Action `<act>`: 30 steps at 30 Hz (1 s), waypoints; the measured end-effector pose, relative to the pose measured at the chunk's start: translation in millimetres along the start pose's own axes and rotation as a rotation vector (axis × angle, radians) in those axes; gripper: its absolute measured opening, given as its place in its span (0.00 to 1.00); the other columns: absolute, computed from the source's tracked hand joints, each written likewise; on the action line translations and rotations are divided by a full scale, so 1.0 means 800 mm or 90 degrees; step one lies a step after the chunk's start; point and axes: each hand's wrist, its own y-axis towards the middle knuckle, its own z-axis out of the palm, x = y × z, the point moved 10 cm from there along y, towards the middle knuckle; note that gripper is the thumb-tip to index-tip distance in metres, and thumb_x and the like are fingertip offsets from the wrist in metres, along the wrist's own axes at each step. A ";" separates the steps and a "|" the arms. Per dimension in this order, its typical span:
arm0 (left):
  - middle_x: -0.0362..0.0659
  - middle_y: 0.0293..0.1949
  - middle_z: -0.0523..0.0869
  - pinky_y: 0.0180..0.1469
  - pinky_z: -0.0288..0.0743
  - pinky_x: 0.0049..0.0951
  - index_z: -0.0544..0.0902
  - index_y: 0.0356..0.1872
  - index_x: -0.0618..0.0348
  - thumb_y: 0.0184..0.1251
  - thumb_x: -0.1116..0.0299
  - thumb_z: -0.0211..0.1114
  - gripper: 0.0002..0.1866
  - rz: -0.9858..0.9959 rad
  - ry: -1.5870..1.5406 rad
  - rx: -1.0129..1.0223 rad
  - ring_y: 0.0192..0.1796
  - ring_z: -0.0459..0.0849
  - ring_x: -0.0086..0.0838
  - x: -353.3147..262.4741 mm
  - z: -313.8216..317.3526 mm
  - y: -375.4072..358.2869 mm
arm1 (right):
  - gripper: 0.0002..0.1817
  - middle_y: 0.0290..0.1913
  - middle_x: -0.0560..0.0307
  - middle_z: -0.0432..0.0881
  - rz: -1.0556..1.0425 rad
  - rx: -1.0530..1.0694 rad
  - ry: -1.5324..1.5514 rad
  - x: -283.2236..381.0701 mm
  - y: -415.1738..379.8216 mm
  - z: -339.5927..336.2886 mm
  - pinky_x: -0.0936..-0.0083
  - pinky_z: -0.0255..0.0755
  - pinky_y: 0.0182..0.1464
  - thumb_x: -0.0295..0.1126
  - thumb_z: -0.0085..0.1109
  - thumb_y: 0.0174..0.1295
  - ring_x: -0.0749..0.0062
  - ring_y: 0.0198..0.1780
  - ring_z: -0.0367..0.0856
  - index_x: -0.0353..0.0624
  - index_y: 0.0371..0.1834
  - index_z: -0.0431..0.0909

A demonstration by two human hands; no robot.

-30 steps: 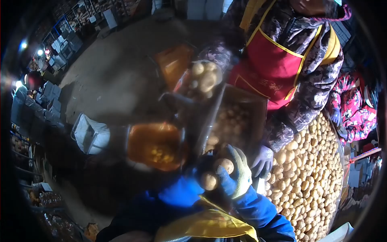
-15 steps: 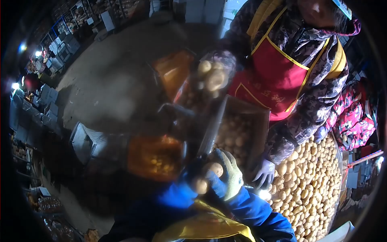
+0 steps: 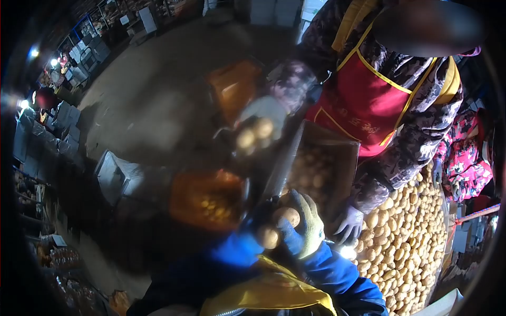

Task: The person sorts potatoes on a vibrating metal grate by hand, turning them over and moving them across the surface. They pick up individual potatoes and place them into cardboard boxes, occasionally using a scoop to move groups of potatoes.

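My right hand point(image 3: 308, 229), in a pale glove with blue fingertips, curls around a potato point(image 3: 288, 216). My left hand point(image 3: 257, 227) is mostly lost in shadow beside it, past the end of the blue sleeve. A second potato point(image 3: 269, 238) rests against the left hand, which seems closed on it, though its fingers are hard to make out. Just beyond both hands stands a plastic-lined box point(image 3: 354, 163) with potatoes inside.
On the right spreads a large heap of potatoes point(image 3: 403, 247). A co-worker in a red apron point(image 3: 363, 100) holds potatoes in one blurred gloved hand point(image 3: 258, 124); the other gloved hand point(image 3: 349, 224) is by the heap. Orange containers point(image 3: 184, 197) and a white bag point(image 3: 113, 176) stand left.
The co-worker's hand with the potatoes has moved down and to the left. My hands keep about the same hold, shifted slightly right in view.
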 end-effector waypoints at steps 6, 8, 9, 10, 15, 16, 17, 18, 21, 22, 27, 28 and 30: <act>0.33 0.50 0.84 0.51 0.83 0.22 0.82 0.58 0.53 0.82 0.70 0.62 0.10 0.024 -0.072 -0.028 0.49 0.84 0.18 0.000 -0.015 0.002 | 0.38 0.66 0.38 0.82 0.002 -0.014 0.005 0.019 0.006 -0.007 0.55 0.84 0.60 0.53 0.72 0.66 0.40 0.60 0.88 0.38 0.72 0.78; 0.33 0.51 0.84 0.52 0.83 0.22 0.82 0.59 0.54 0.81 0.70 0.63 0.11 0.034 -0.022 -0.051 0.50 0.84 0.19 -0.010 -0.008 -0.003 | 0.38 0.65 0.37 0.83 -0.007 -0.006 0.001 0.020 0.007 -0.005 0.55 0.85 0.59 0.51 0.73 0.66 0.40 0.60 0.88 0.36 0.72 0.78; 0.33 0.51 0.85 0.52 0.83 0.22 0.82 0.59 0.54 0.81 0.70 0.63 0.11 0.035 -0.012 -0.051 0.50 0.84 0.19 -0.014 -0.004 -0.005 | 0.38 0.65 0.37 0.83 -0.020 -0.009 -0.002 0.021 0.005 -0.004 0.55 0.85 0.59 0.51 0.73 0.66 0.40 0.59 0.88 0.35 0.72 0.78; 0.34 0.51 0.85 0.52 0.83 0.23 0.82 0.60 0.54 0.81 0.70 0.63 0.12 0.031 -0.008 -0.047 0.50 0.84 0.20 -0.016 0.001 -0.006 | 0.38 0.65 0.37 0.83 -0.031 -0.014 -0.007 0.021 0.005 -0.004 0.55 0.85 0.59 0.50 0.74 0.65 0.41 0.59 0.88 0.34 0.71 0.78; 0.35 0.53 0.85 0.54 0.84 0.24 0.81 0.62 0.56 0.79 0.71 0.64 0.14 0.018 -0.003 -0.029 0.52 0.85 0.21 -0.040 0.029 -0.008 | 0.38 0.62 0.38 0.85 -0.077 -0.041 -0.041 0.029 0.017 0.000 0.58 0.86 0.57 0.46 0.77 0.62 0.42 0.56 0.90 0.32 0.70 0.78; 0.35 0.53 0.85 0.54 0.84 0.24 0.81 0.62 0.56 0.79 0.71 0.64 0.15 0.020 0.000 -0.025 0.52 0.85 0.22 -0.048 0.035 -0.008 | 0.39 0.63 0.38 0.85 -0.054 -0.039 -0.037 0.030 0.022 0.002 0.58 0.86 0.57 0.46 0.77 0.62 0.42 0.56 0.90 0.32 0.70 0.78; 0.36 0.53 0.85 0.55 0.84 0.24 0.81 0.62 0.56 0.78 0.71 0.64 0.15 0.021 0.003 -0.024 0.52 0.85 0.22 -0.055 0.040 -0.007 | 0.39 0.63 0.39 0.85 -0.032 -0.036 -0.033 0.030 0.025 0.004 0.58 0.86 0.57 0.47 0.78 0.62 0.43 0.56 0.90 0.33 0.71 0.78; 0.36 0.53 0.85 0.55 0.84 0.24 0.81 0.63 0.57 0.78 0.71 0.64 0.16 0.029 0.014 -0.030 0.53 0.85 0.22 -0.063 0.044 -0.007 | 0.39 0.63 0.40 0.86 -0.022 -0.029 -0.029 0.027 0.027 0.008 0.58 0.86 0.57 0.47 0.78 0.62 0.44 0.57 0.91 0.33 0.71 0.79; 0.37 0.55 0.86 0.57 0.84 0.26 0.80 0.64 0.58 0.76 0.70 0.65 0.18 0.066 0.084 -0.064 0.54 0.85 0.25 -0.088 0.033 0.000 | 0.39 0.63 0.41 0.86 -0.017 -0.023 -0.021 0.024 0.043 0.016 0.58 0.86 0.56 0.48 0.77 0.62 0.45 0.57 0.90 0.34 0.71 0.79; 0.39 0.56 0.86 0.58 0.84 0.28 0.80 0.65 0.59 0.76 0.70 0.66 0.19 0.080 0.125 -0.076 0.55 0.86 0.26 -0.097 0.029 0.005 | 0.39 0.63 0.40 0.85 -0.025 -0.023 -0.025 0.024 0.052 0.019 0.58 0.86 0.56 0.48 0.77 0.62 0.44 0.57 0.90 0.34 0.71 0.79; 0.42 0.58 0.87 0.60 0.84 0.33 0.81 0.65 0.60 0.75 0.66 0.66 0.21 0.137 0.130 0.032 0.57 0.86 0.31 -0.158 0.033 0.054 | 0.40 0.64 0.37 0.84 -0.086 -0.002 -0.017 0.019 0.127 0.041 0.57 0.86 0.57 0.49 0.77 0.62 0.41 0.57 0.89 0.35 0.72 0.78; 0.42 0.56 0.87 0.59 0.84 0.33 0.81 0.63 0.60 0.75 0.65 0.65 0.20 0.147 0.125 0.026 0.56 0.86 0.31 -0.174 0.028 0.061 | 0.39 0.64 0.36 0.84 -0.062 0.019 0.015 0.022 0.153 0.041 0.57 0.85 0.58 0.48 0.76 0.62 0.41 0.59 0.89 0.35 0.72 0.78; 0.42 0.54 0.87 0.57 0.84 0.32 0.82 0.61 0.60 0.76 0.63 0.65 0.18 0.174 0.112 -0.006 0.53 0.86 0.31 -0.215 0.011 0.081 | 0.39 0.66 0.34 0.82 -0.121 -0.034 0.004 -0.001 0.202 0.055 0.53 0.81 0.64 0.48 0.75 0.64 0.37 0.66 0.84 0.34 0.73 0.77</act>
